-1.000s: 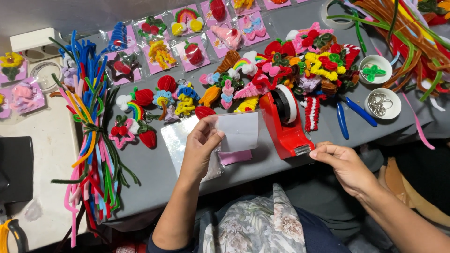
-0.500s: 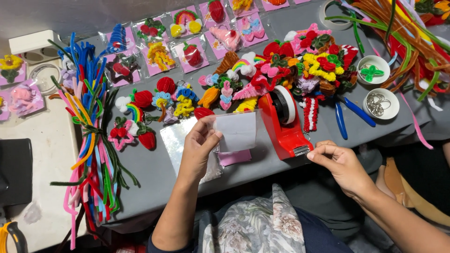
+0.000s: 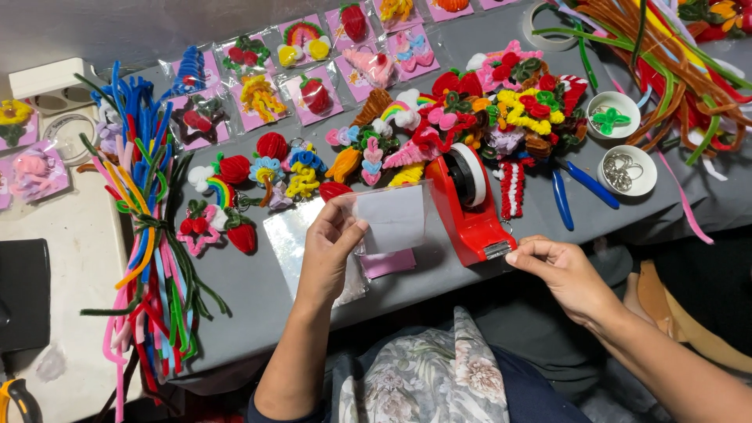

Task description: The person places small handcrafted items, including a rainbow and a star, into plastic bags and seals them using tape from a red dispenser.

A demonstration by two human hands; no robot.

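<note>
Left hand (image 3: 333, 251) grip pinches clear plastic sleeve (image 3: 389, 219), long axis roughly level, opening unclear. Right hand (image 3: 558, 270) grip pinched closed at red tape dispenser (image 3: 470, 207) cutter, on grey counter (image 3: 266, 290).

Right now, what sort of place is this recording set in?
Probably a home craft table for handmade ornaments: bundled colourful pipe cleaners, finished fuzzy charms in clear packets on pink cards, and a red tape dispenser.

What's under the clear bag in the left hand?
Below the clear bag held up by the left hand lie a pink card and more clear bags on the grey table. The bag's white insert hides whatever is directly behind it.
</note>
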